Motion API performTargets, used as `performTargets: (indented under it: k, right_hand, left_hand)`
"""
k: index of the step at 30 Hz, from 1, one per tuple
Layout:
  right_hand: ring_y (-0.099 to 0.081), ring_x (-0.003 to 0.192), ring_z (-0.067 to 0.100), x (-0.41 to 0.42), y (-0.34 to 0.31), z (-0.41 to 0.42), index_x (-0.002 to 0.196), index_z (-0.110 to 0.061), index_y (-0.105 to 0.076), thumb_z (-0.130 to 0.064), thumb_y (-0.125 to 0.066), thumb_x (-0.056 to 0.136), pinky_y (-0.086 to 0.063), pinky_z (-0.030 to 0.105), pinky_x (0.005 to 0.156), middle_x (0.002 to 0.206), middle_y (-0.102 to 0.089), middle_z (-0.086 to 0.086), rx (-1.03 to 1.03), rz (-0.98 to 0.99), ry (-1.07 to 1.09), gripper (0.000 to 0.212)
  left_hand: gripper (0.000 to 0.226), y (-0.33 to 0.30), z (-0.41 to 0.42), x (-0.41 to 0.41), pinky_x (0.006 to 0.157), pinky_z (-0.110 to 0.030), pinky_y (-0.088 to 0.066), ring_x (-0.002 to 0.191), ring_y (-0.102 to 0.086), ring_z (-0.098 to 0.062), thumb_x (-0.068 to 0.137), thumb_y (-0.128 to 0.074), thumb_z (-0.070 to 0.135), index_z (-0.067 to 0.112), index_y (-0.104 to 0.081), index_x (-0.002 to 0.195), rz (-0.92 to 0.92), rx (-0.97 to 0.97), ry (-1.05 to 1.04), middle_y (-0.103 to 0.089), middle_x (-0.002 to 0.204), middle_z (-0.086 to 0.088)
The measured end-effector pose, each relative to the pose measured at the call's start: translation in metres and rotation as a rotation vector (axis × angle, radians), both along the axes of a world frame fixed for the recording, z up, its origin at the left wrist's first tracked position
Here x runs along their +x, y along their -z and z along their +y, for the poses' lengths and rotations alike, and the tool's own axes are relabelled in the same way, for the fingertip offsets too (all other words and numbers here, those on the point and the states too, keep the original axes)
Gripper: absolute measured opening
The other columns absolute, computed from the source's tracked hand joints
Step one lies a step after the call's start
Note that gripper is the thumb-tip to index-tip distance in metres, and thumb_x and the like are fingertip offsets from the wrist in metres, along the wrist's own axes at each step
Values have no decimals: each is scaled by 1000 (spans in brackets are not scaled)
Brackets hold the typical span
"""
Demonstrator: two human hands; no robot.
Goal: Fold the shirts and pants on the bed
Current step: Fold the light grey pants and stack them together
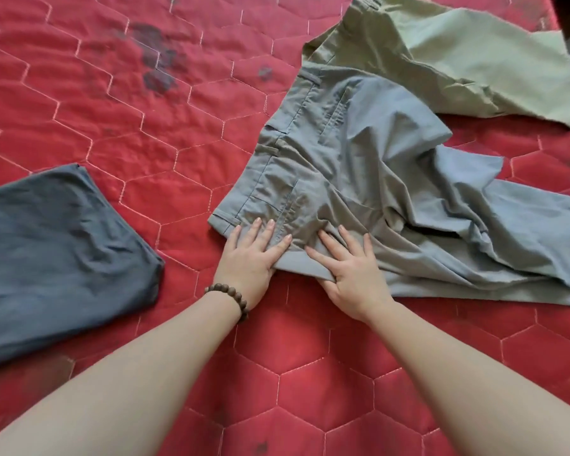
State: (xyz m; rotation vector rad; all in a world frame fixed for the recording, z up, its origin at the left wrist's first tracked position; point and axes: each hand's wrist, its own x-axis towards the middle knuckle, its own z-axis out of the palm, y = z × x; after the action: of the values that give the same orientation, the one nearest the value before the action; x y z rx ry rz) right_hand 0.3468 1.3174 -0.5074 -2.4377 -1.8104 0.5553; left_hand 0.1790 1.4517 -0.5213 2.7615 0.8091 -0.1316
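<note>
— Two pairs of trousers lie on the red quilted bed (119, 133). Which one is being worked?

— The grey pants (359, 179), right of centre, waistband toward the middle of the bed, legs trailing off rumpled to the right. The olive pants (458, 57) lie beyond them, partly tucked under their top edge.

— And the hands?

— Both lie on the near corner of the waistband. The left hand (250, 255) rests flat with fingers straight and slightly spread. The right hand (352, 268) lies just beside it, fingers splayed on top, while its thumb seems hooked under the cloth's near edge.

— So smoothing, not folding yet?

— That's my reading. To do it well, I'd pin the waistband with the left palm and sweep the right outward along the legs, since the deep creases sit there. Then lay one leg squarely over the other before any fold.

— Anything else about?

— A dark blue garment (56, 245), already folded, lies well apart to the left. A beaded bracelet (229, 297) circles the left wrist.
</note>
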Motion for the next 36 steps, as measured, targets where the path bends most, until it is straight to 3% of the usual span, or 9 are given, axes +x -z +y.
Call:
performTargets:
  k: [4, 9, 12, 17, 22, 26, 29, 32, 36]
  right_hand:
    - [-12, 148, 24, -47, -15, -39, 141, -44, -40, -42, -53, 91, -1, 56, 117, 156, -28, -7, -147, 69, -67, 51]
    - [-22, 145, 18, -90, -40, -70, 139, -38, -46, -37, -51, 94, -9, 51, 117, 150, -38, -12, -238, 205, -90, 45]
    - [-42, 134, 20, -104, -62, -82, 133, -28, -55, -24, -59, 89, -28, 45, 112, 138, -54, -8, -117, 331, 4, 44]
    - [-54, 118, 20, -126, -124, -76, 134, -23, -53, -26, -67, 86, -41, 33, 100, 124, -62, -1, 76, 363, 257, 49]
    - [-57, 110, 17, -153, -223, -20, 131, -21, -56, -21, -74, 79, -44, 30, 95, 120, -65, 0, 274, 398, 332, 55]
    - [-62, 79, 27, -132, -328, 6, 91, -11, -71, -3, -59, 79, -48, 36, 72, 78, -69, 7, 376, 325, 438, 18]
    - [-60, 76, 10, -117, -415, 7, 87, -17, -72, 4, -56, 80, -44, 23, 69, 75, -67, -6, 543, 354, 466, 27]
    - [-54, 70, 1, -110, -501, 0, 82, -18, -70, -2, -60, 89, -43, 18, 63, 70, -64, -11, 682, 455, 446, 20]
    - [-49, 68, 13, -101, -592, -14, 86, -16, -62, -13, -60, 92, -40, 32, 67, 73, -60, 15, 713, 374, 362, 8]
  left_hand:
    - [47, -22, -50, -60, 96, -50, -45, 119, -58, -30, 78, -57, 20, 30, -64, 123, -42, 36, -7, -62, 129, -11]
    - [67, -37, -87, -128, 106, -46, -34, 135, -43, -22, 74, -62, 1, 24, -51, 136, 80, -55, -88, -50, 142, -1]
    - [48, -53, -79, -147, 103, -50, -34, 132, -46, -28, 72, -63, -3, 17, -67, 116, 28, -83, -223, -58, 133, -5]
    - [17, -130, -45, -138, 82, -41, -51, 81, -67, -28, 76, -56, 4, 12, -69, 83, -188, -90, -162, -71, 82, -7]
    - [13, -252, -21, -101, 45, -31, -43, 53, -63, -29, 74, -73, 8, 11, -61, 72, -276, 32, 85, -64, 65, -7]
    - [22, -342, 2, -84, 60, -34, -40, 73, -63, -30, 85, -66, 34, 12, -62, 85, -449, -99, -49, -67, 77, -5]
    - [37, -405, 10, -83, 58, -26, -39, 63, -57, -16, 74, -71, 54, 22, -57, 85, -733, -259, -160, -60, 66, 10]
    - [39, -456, 16, -81, 61, -17, -40, 68, -55, -10, 69, -78, 46, 22, -59, 94, -858, -398, -135, -61, 72, 12]
    - [26, -519, 20, -72, 67, -38, -49, 74, -60, -25, 80, -63, 43, 18, -62, 87, -847, -351, -14, -66, 76, 2]
